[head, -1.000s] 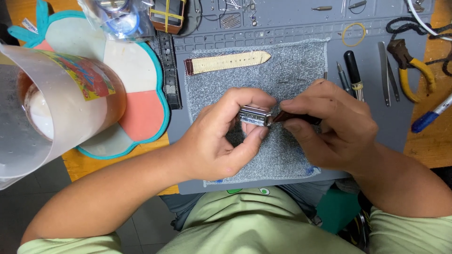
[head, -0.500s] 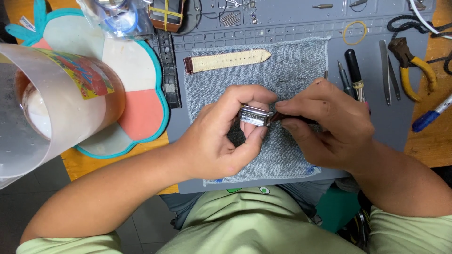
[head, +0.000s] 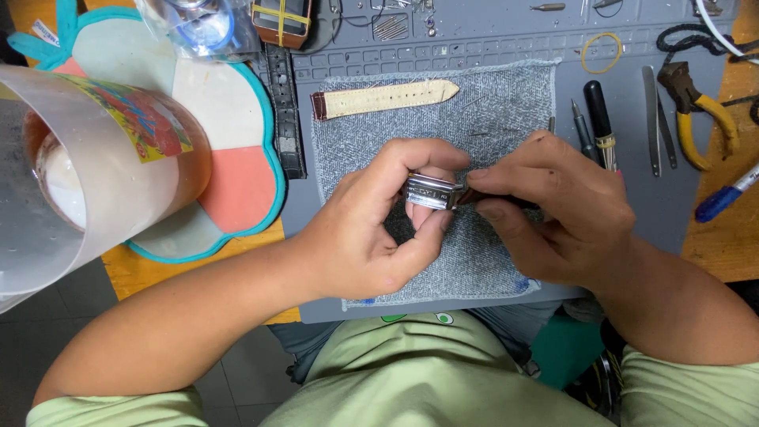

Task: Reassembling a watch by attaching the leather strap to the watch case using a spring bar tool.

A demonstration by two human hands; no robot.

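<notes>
My left hand (head: 371, 229) pinches a small silver watch case (head: 431, 192) between thumb and fingers, above a grey cloth pad (head: 506, 103). Against the case's right side my right hand (head: 553, 209) presses a dark brown strap piece (head: 468, 195), most of it hidden under the fingers. A cream watch strap with a brown end (head: 383, 98) lies flat on the far part of the pad, apart from both hands.
A clear plastic cup with an orange drink (head: 87, 174) stands at the left on a flower-shaped coaster (head: 229, 166). A black strap (head: 286, 107) lies beside the pad. Screwdrivers (head: 598, 119), tweezers (head: 653, 119), yellow-handled pliers (head: 696, 111), a blue pen (head: 723, 198) and a rubber band (head: 601, 52) lie at the right.
</notes>
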